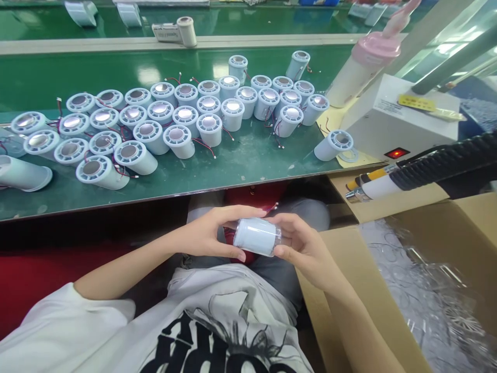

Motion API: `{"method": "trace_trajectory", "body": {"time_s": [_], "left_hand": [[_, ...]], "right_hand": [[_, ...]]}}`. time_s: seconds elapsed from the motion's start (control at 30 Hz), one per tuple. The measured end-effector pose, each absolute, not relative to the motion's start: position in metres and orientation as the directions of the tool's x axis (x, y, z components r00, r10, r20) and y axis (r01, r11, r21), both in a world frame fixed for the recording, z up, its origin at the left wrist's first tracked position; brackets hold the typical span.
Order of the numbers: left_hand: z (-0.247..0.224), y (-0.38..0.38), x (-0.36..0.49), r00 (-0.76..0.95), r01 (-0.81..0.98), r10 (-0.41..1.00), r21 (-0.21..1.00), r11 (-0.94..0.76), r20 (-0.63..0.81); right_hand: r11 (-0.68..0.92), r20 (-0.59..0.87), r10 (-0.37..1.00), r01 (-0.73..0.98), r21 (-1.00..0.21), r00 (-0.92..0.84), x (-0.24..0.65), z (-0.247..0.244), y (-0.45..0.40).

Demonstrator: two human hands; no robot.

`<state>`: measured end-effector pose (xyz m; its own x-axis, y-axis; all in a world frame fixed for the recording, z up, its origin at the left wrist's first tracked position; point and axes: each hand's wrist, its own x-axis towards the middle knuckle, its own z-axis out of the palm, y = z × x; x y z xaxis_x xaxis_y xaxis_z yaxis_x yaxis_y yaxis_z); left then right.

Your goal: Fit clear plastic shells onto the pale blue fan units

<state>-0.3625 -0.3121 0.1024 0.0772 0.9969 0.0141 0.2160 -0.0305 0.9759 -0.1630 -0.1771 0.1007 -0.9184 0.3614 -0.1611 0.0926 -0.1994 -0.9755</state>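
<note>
Above my lap, in front of the bench edge, a pale blue cylinder with a clear plastic cover around it lies sideways between my hands. My left hand holds its left end, thumb below and fingers above. At the right end, my right hand grips the clear cover with thumb and fingers. A short red wire with a small white plug sticks up behind the cylinder. The cylinder's end faces are hidden by my hands.
Many similar blue cylinders with thin wires stand on the green bench. To the right are a pink-lidded bottle, a white box with a lit red switch, a black-hosed tool, and a carton of clear plastic covers.
</note>
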Motion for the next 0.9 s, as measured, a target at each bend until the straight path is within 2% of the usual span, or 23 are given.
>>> {"method": "trace_trajectory", "body": {"time_s": [0.43,0.9], "left_hand": [[0.102,-0.313,-0.364,0.092,0.229,0.995,0.972,-0.049,0.029],[0.102,-0.312,-0.364,0.111,0.237,0.992,0.967,-0.089,0.064]], "right_hand": [[-0.472,-0.424,0.361,0.229,-0.851,-0.831,-0.173,0.096,-0.18],[-0.647,-0.574,0.188,0.339,-0.683,-0.797,-0.182,0.091,-0.187]]}}
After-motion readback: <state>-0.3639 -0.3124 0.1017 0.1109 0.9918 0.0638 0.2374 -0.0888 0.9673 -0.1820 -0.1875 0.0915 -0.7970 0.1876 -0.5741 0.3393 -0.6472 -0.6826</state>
